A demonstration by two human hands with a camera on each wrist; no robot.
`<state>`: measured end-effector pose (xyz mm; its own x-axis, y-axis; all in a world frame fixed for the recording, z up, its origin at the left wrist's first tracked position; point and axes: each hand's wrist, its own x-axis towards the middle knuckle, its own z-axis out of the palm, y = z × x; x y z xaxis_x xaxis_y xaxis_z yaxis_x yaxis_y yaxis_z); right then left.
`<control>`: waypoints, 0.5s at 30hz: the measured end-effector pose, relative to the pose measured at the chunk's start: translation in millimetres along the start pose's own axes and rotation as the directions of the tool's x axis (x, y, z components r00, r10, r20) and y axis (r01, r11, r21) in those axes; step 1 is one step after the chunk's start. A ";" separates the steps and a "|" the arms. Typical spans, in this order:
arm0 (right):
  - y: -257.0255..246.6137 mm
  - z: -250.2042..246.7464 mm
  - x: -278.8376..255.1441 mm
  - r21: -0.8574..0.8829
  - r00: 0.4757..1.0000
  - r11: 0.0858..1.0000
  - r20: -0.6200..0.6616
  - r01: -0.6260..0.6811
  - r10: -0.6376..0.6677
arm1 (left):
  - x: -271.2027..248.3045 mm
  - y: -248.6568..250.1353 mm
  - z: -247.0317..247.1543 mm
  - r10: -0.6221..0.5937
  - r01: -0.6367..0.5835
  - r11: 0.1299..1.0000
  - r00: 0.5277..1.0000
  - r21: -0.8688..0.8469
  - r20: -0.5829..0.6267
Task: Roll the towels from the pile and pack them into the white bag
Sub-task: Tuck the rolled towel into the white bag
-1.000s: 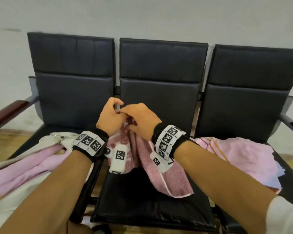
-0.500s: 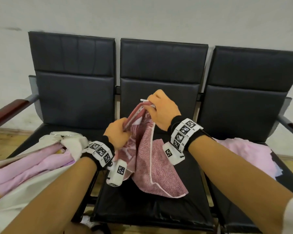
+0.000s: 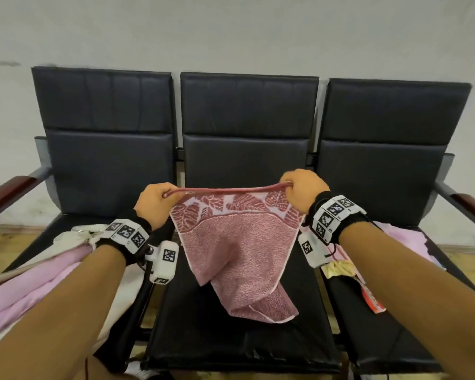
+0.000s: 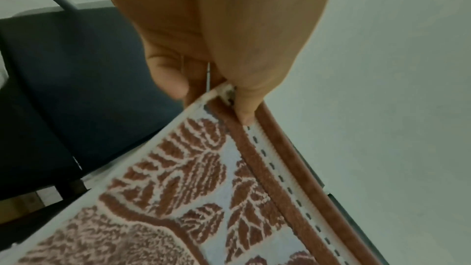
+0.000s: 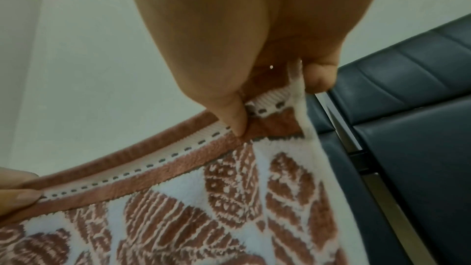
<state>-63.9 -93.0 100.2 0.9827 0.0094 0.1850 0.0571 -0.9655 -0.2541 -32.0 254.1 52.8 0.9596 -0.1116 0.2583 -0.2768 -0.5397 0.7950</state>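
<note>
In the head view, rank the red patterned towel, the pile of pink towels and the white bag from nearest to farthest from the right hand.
From the right hand:
1. Red patterned towel, its top corner pinched in that hand, over the middle seat.
2. Pile of pink towels, on the right seat under the forearm.
3. White bag, on the left seat, beyond the left hand.

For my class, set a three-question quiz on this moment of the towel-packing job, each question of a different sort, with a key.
1. True or false: the left hand and the right hand each pinch a top corner of the patterned towel.
2. Where does the towel's lower end rest? A) on the middle seat B) on the floor C) inside the white bag
3. Fill in: the pile of pink towels lies on the seat to the person's ______.

Key: 1 true; 2 A; 3 right.
</note>
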 end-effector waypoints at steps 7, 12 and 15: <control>10.7 19.3 4.0 0.111 0.975 0.969 0.062 -0.221 0.216 | 13.7 -9.2 26.3 -0.189 0.193 0.978 0.981 -0.078 0.046; 2.1 20.6 35.3 0.537 0.917 0.787 -0.059 -0.304 0.395 | 35.7 41.5 30.9 -0.078 0.022 0.983 0.950 -0.185 -0.304; -18.5 -17.9 57.0 0.702 0.847 0.707 -0.323 -0.086 0.424 | 54.6 88.2 1.3 0.139 -0.210 0.972 0.879 -0.108 -0.456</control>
<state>-12.1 -79.2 132.5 0.7992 -0.4849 0.3551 0.0792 -0.5008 -0.8619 -4.0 199.3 136.3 0.7821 0.2070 0.5878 -0.4756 -0.4112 0.7777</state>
